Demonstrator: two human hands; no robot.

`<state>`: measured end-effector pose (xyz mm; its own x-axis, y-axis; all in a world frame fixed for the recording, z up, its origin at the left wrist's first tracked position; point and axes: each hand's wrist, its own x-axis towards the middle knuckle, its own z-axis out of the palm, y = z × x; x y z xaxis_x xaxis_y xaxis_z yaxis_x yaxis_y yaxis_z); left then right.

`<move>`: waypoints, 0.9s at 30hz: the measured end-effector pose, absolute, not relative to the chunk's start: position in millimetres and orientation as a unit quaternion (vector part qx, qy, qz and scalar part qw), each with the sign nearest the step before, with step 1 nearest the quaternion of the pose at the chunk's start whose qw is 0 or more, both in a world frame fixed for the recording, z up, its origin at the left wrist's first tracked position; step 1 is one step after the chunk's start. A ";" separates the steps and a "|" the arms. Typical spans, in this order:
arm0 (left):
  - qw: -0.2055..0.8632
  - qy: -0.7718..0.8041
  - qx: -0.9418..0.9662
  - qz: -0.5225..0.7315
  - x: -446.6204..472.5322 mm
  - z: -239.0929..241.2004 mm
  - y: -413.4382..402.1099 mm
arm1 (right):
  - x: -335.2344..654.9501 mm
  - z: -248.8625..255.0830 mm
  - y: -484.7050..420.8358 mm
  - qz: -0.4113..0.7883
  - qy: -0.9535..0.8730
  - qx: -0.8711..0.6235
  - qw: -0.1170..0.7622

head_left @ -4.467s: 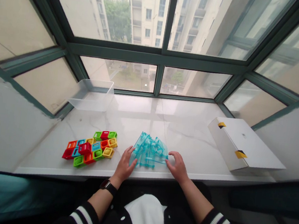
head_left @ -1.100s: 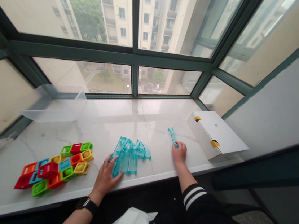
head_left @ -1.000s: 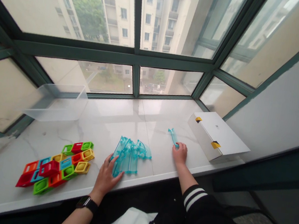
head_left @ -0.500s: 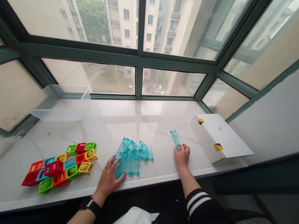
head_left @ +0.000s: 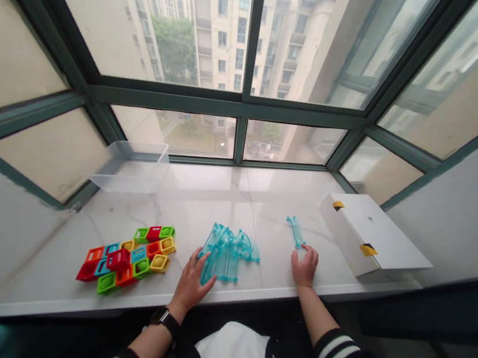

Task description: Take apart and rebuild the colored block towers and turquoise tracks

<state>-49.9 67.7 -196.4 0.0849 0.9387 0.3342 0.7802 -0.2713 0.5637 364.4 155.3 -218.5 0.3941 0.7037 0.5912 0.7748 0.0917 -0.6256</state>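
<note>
A pile of clear blue curved track pieces (head_left: 230, 249) lies on the white marble sill (head_left: 219, 200). My left hand (head_left: 192, 278) rests flat against the pile's near left edge, fingers spread. One single blue track piece (head_left: 296, 231) lies apart to the right. My right hand (head_left: 304, 265) sits just below that piece's near end, fingers curled and touching it or nearly so. A cluster of coloured square blocks (head_left: 130, 250) in red, orange, green, yellow and blue lies to the left of my left hand.
A clear plastic bin (head_left: 133, 166) stands at the back left by the window. A white cardboard box (head_left: 371, 236) lies at the right end of the sill. Window frames close the far side; the sill's front edge runs by my wrists.
Since 4.5 s ago my right hand carried one blue piece out of the pile to the right and set it down. In the last second the hands stay put; the view pans left.
</note>
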 end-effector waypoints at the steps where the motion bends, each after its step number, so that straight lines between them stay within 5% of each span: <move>1: 0.122 0.591 0.727 0.330 -50.0 -196.8 67.6 | 356.6 -212.9 153.4 -0.021 -0.558 -0.662 0.499; 5: 0.124 0.584 0.728 0.337 -50.6 -199.2 67.2 | 306.1 -183.9 147.3 0.130 -0.658 -0.559 0.487; 13: 0.115 0.574 0.730 0.352 -49.9 -199.4 66.5 | 227.2 -183.5 154.6 0.268 -0.714 -0.579 0.288; 27: 0.064 0.589 0.712 0.378 -48.4 -198.2 65.1 | 209.5 -177.4 149.7 0.345 -0.652 -0.583 0.342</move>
<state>-48.4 65.1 -198.2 0.0214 0.8864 0.4624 0.7901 -0.2984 0.5354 209.5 149.7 -177.4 -0.0877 0.9952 0.0435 0.5239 0.0832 -0.8477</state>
